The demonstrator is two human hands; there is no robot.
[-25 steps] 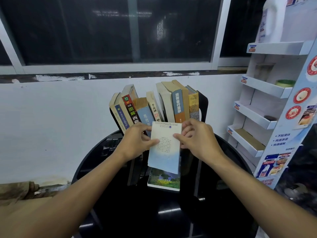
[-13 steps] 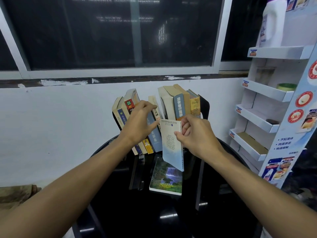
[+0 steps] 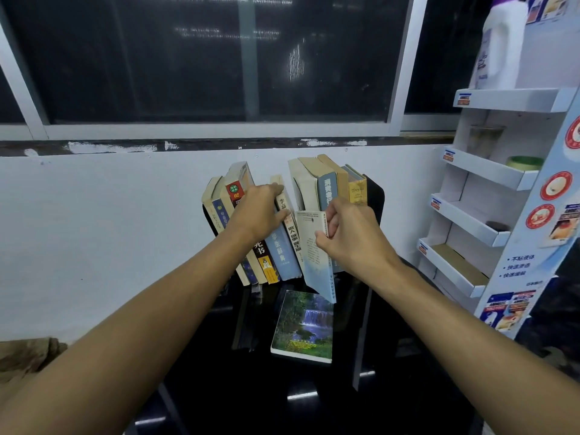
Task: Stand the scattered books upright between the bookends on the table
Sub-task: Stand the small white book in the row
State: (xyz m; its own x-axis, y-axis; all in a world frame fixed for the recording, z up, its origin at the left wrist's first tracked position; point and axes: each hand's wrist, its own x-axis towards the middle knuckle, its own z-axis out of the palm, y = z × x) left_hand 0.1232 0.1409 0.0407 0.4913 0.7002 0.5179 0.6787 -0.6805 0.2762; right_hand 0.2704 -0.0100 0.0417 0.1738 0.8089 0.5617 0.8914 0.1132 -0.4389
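Note:
Several books stand in a row at the back of the black table (image 3: 392,356), between a left bookend (image 3: 208,218) and a black right bookend (image 3: 375,199). My left hand (image 3: 259,211) rests its fingers on the left group of books (image 3: 276,255), which lean left, leaving a gap in the row. My right hand (image 3: 348,237) pinches a thin pale blue book (image 3: 317,262) by its top edge and holds it upright at that gap, its lower end above the table. A book with a waterfall cover (image 3: 303,328) lies flat in front of the row.
A white wall and a dark window rise right behind the table. A white cardboard display shelf (image 3: 489,171) stands close at the right, with a white bottle (image 3: 499,42) on top. Brown cloth (image 3: 28,353) lies at the far left.
My right hand has turned the pale blue book from flat-facing to upright and moved it toward the gap. My left hand left that book and went up to push the left books aside.

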